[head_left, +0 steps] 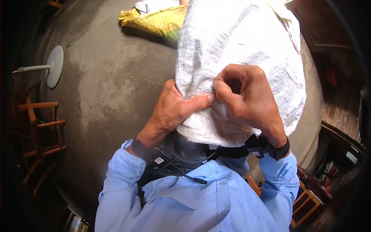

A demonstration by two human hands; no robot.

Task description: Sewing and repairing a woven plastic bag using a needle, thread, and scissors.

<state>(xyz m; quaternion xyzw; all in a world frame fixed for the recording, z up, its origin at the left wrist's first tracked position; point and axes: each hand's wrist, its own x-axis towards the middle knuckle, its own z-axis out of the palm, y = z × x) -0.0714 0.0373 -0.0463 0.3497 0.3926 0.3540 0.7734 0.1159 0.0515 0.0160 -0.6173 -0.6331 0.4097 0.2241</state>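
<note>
A large white woven sack (251, 38) fills the upper middle and right of the head view, its creased lower edge lying over my lap. My left hand (174, 106) grips the sack's left side, thumb pressed on the front of the fabric. My right hand (249, 96) is curled against the sack just right of that thumb, index finger and thumb pinched on the cloth; whether anything small is between those fingertips I cannot tell.
A yellow sack (150, 21) with pale bags lies on the concrete floor (96, 96) behind the white one. A round white stand base (55, 66) is at the left, above wooden chairs (46, 123). Wooden furniture (305, 205) stands at the lower right.
</note>
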